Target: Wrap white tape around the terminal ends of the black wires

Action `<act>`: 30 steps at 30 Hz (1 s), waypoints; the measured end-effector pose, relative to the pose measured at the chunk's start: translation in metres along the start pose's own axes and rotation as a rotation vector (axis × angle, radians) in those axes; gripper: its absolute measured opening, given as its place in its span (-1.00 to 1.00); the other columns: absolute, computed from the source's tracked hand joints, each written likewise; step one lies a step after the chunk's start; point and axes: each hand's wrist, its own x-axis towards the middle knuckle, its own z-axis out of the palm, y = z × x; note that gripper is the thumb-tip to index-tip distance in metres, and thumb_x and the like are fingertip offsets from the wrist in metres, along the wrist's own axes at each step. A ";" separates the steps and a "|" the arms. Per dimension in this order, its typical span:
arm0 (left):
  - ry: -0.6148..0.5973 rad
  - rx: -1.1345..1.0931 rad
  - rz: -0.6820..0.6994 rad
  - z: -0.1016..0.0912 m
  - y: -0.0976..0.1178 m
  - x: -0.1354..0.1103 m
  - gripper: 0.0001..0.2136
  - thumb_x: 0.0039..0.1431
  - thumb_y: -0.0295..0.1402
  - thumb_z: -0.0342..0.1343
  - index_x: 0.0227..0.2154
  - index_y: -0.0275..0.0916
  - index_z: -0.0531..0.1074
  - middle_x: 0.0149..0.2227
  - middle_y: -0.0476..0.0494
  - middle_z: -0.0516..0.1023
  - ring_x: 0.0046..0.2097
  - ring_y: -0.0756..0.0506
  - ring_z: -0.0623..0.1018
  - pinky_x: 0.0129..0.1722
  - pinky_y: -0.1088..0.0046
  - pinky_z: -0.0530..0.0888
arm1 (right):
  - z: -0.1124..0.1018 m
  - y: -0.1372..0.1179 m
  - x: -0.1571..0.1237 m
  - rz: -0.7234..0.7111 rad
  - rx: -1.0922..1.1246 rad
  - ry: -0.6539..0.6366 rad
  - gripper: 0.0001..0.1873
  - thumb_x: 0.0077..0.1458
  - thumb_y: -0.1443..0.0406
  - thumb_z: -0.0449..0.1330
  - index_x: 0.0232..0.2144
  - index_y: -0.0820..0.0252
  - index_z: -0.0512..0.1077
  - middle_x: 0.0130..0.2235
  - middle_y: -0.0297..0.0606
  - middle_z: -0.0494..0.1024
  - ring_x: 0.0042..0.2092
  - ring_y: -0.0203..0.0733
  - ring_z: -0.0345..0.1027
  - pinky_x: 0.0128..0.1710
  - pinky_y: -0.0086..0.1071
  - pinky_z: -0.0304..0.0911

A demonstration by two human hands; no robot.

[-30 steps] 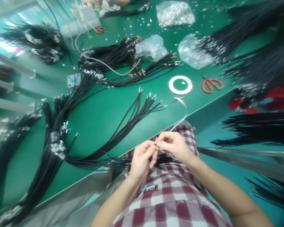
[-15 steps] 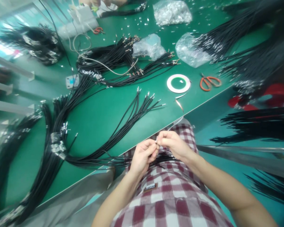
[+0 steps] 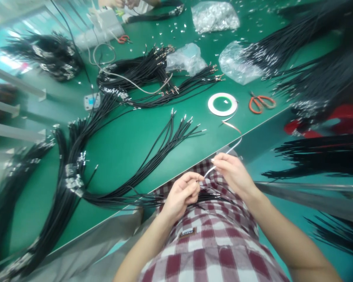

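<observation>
My left hand (image 3: 181, 194) is closed in a pinch on the end of a thin black wire (image 3: 207, 194) over my lap, just below the table edge. My right hand (image 3: 233, 172) has its fingers pressed together on a pale tape strip (image 3: 233, 145) that runs up to the white tape roll (image 3: 222, 105) on the green table. The two hands are a little apart, with the strip stretched between them. A fan of loose black wires (image 3: 164, 143) with metal tips lies on the table in front of me and trails down toward my left hand.
Orange scissors (image 3: 260, 102) lie right of the tape roll. Clear bags of metal terminals (image 3: 238, 64) sit further back. Bundles of black wires (image 3: 135, 70) cover the left and far table. A red stool (image 3: 341, 117) stands at right. Another person's hands (image 3: 120, 3) work at the far edge.
My right hand has pulled away from my left, up and to the right, drawing the tape strip out between them. The left hand stayed over my lap.
</observation>
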 end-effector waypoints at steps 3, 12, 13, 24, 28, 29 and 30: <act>0.018 0.039 -0.017 0.001 -0.001 0.000 -0.65 0.16 -0.09 0.24 -0.29 -0.36 0.55 -0.61 0.09 0.19 -0.64 0.18 0.05 -0.63 0.59 -0.09 | -0.005 0.000 -0.002 -0.018 0.001 0.021 -0.79 -0.10 0.23 0.40 -0.51 0.20 0.47 -0.47 -0.41 0.38 -0.44 -0.36 0.15 -0.42 -0.43 0.10; -0.038 0.659 0.119 -0.004 -0.042 0.020 -0.67 0.16 -0.08 0.22 -0.43 -0.31 0.55 -0.40 -0.23 0.58 -0.45 -0.11 0.57 -0.45 0.40 0.43 | -0.013 -0.013 -0.002 -0.056 0.044 0.092 -0.77 -0.17 0.24 0.47 -0.54 0.20 0.51 -0.47 -0.38 0.39 -0.41 -0.35 0.15 -0.39 -0.47 0.13; -0.037 0.833 0.183 -0.004 -0.045 0.021 -0.68 0.16 -0.09 0.22 -0.37 -0.30 0.56 -0.32 -0.27 0.61 -0.32 -0.18 0.60 -0.31 0.30 0.49 | -0.013 -0.015 -0.002 -0.058 0.049 0.101 -0.77 -0.18 0.24 0.48 -0.54 0.20 0.51 -0.46 -0.37 0.40 -0.40 -0.34 0.17 -0.38 -0.47 0.14; 0.623 1.983 0.731 -0.100 0.045 0.007 -0.86 0.35 -0.46 -0.04 -0.25 -0.27 0.43 -0.25 -0.22 0.50 -0.18 -0.18 0.48 -0.15 0.27 0.46 | -0.022 -0.020 -0.005 -0.021 0.095 0.159 -0.72 -0.28 0.21 0.54 -0.52 0.17 0.57 -0.44 -0.35 0.41 -0.39 -0.34 0.16 -0.40 -0.53 0.17; 0.550 2.114 0.748 -0.110 0.051 0.016 -0.84 0.32 -0.49 -0.01 -0.35 -0.29 0.43 -0.32 -0.24 0.47 -0.23 -0.21 0.46 -0.21 0.27 0.44 | -0.019 -0.018 -0.005 -0.028 0.091 0.132 -0.71 -0.26 0.19 0.54 -0.52 0.19 0.56 -0.45 -0.35 0.40 -0.40 -0.35 0.13 -0.39 -0.52 0.15; 0.529 2.150 0.754 -0.109 0.051 0.017 -0.83 0.32 -0.50 -0.01 -0.38 -0.29 0.43 -0.34 -0.24 0.46 -0.25 -0.21 0.45 -0.23 0.27 0.43 | -0.020 -0.018 -0.006 -0.030 0.088 0.131 -0.71 -0.26 0.19 0.54 -0.52 0.19 0.56 -0.45 -0.35 0.40 -0.39 -0.35 0.14 -0.38 -0.52 0.15; 0.505 2.186 0.760 -0.107 0.052 0.016 -0.82 0.31 -0.51 -0.02 -0.40 -0.29 0.42 -0.36 -0.23 0.45 -0.27 -0.21 0.44 -0.24 0.28 0.42 | -0.020 -0.018 -0.007 -0.032 0.085 0.131 -0.71 -0.25 0.19 0.54 -0.53 0.19 0.55 -0.45 -0.35 0.40 -0.39 -0.35 0.14 -0.37 -0.52 0.16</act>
